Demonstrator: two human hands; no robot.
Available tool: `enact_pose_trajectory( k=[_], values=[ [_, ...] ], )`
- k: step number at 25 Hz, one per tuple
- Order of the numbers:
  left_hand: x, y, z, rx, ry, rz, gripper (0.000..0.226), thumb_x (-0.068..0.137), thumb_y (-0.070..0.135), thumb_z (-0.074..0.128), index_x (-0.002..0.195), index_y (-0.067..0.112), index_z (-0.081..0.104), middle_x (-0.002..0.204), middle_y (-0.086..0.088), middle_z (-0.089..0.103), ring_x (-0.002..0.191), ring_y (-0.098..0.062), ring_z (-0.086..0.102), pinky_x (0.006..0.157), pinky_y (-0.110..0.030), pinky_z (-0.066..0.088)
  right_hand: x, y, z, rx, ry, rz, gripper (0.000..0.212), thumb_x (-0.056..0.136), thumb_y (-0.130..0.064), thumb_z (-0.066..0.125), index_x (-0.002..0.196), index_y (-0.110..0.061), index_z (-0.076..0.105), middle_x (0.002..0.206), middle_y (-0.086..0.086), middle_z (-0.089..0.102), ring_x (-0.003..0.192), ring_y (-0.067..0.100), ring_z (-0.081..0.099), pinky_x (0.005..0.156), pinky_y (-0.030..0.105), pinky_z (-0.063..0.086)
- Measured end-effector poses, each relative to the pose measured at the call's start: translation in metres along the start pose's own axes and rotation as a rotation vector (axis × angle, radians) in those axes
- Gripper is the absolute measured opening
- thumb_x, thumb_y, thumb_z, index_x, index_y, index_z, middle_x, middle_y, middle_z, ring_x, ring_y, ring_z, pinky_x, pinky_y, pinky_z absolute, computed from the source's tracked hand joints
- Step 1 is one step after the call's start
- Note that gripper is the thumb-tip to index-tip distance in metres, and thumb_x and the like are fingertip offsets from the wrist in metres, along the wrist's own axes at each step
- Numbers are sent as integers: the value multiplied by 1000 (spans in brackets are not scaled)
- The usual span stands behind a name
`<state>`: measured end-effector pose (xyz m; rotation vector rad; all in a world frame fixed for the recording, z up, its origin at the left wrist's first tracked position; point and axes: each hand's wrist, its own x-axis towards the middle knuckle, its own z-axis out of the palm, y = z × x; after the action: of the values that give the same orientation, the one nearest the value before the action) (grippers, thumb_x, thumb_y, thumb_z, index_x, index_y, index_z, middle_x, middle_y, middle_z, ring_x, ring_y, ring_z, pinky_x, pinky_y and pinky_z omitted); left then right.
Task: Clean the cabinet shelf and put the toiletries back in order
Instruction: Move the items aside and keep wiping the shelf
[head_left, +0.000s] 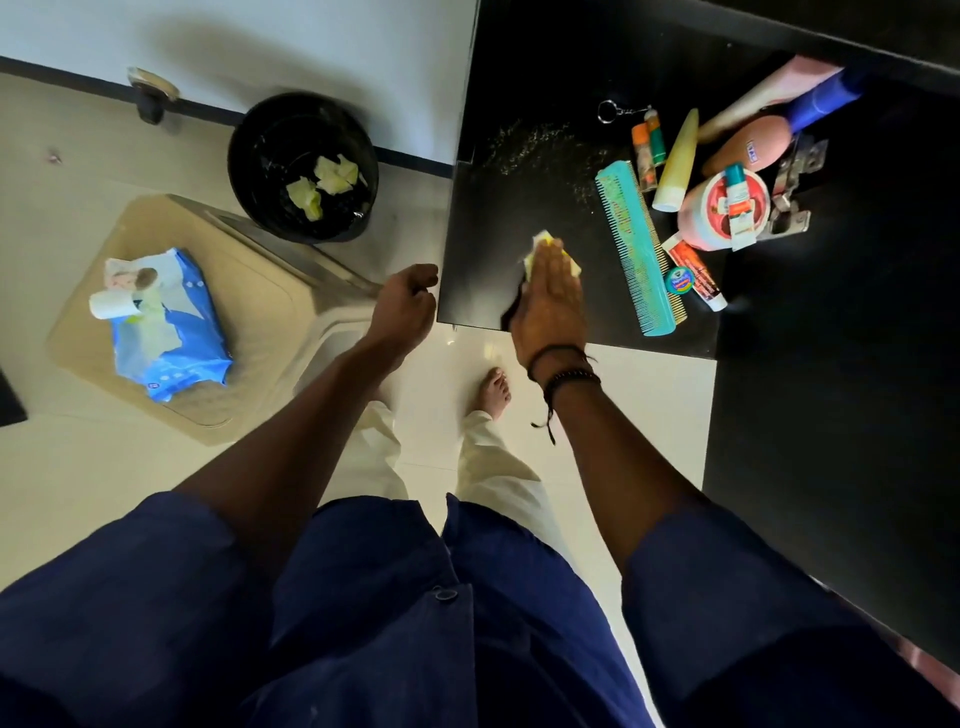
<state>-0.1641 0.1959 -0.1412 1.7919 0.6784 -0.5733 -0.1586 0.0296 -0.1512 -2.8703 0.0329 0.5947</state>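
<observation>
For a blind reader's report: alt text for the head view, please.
The right hand presses a yellow wipe flat on the black shelf, beside a teal comb and clustered toiletries. The left hand hangs loosely curled, empty; a wipes pack and black bin sit to its left.

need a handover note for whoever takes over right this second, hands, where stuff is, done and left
Right hand flat, pressing a yellow wipe on the black shelf.
Left hand loosely curled, holding nothing, beside the shelf's edge.
Toiletries heaped at the shelf's right: teal comb, pink jar, tubes.
Wipe pack on the beige stool; used wipes in the black bin.
Done: wiping under way.
Left: pale specks farther back, then sort the toiletries.
</observation>
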Motion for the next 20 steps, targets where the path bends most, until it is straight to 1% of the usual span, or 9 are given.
enact_pose_trajectory(
  k=[1,4,6,8,9,11,14,17,20],
  values=[
    [1,-1,1,0,-2,-5,43,71,-1,32,91,20,63,99,-8,58,93,-20,55,93,-34,45,11,-18,-1,25,-35,-53,61,96,-13,36,151,-7,10,159,12,9,148,25,10,121,35,8],
    [3,6,0,59,3,-33,50,80,-5,34,124,7,55,119,-10,61,110,-25,58,100,-39,46,18,-52,5,-50,-104,-190,66,95,-18,39,151,-10,6,159,13,5,148,26,5,121,37,9],
    [8,15,0,128,19,28,51,82,-1,34,128,8,53,122,-10,60,111,-27,58,98,-42,48,7,-39,7,-123,-26,-188,62,91,-18,44,148,-5,22,154,21,23,143,37,22,118,42,22],
    [14,27,3,155,20,92,47,85,2,35,128,9,54,125,-10,60,115,-27,56,100,-37,46,3,-7,4,-116,98,-99,55,83,-14,48,137,-2,44,136,23,49,122,42,49,103,43,41],
    [17,33,5,167,18,122,45,88,2,36,129,10,54,128,-9,59,118,-26,54,100,-33,42,6,10,-1,-134,100,-48,55,82,-15,47,135,-1,46,130,22,53,114,40,53,99,42,43],
    [20,44,10,196,28,153,43,92,4,36,131,10,53,131,-9,57,121,-25,51,98,-30,39,22,33,-13,-190,69,-12,58,85,-18,40,141,-1,35,136,22,46,117,37,49,103,41,36],
    [23,48,14,217,36,161,43,93,3,36,133,10,51,133,-11,56,122,-26,51,100,-34,40,60,38,-29,-156,59,29,60,93,-23,36,147,-1,22,148,20,32,128,36,38,110,40,27],
    [26,43,12,191,8,163,48,90,3,36,135,12,49,134,-10,55,123,-28,52,104,-40,42,81,27,-41,-7,96,86,58,97,-26,36,148,-2,20,154,17,25,136,36,31,114,38,22],
    [24,42,9,222,-9,170,51,88,9,35,136,15,48,134,-10,56,121,-28,54,101,-40,44,94,20,-41,68,110,127,60,98,-28,35,148,-1,16,157,17,17,143,33,21,118,36,16]
  ],
)
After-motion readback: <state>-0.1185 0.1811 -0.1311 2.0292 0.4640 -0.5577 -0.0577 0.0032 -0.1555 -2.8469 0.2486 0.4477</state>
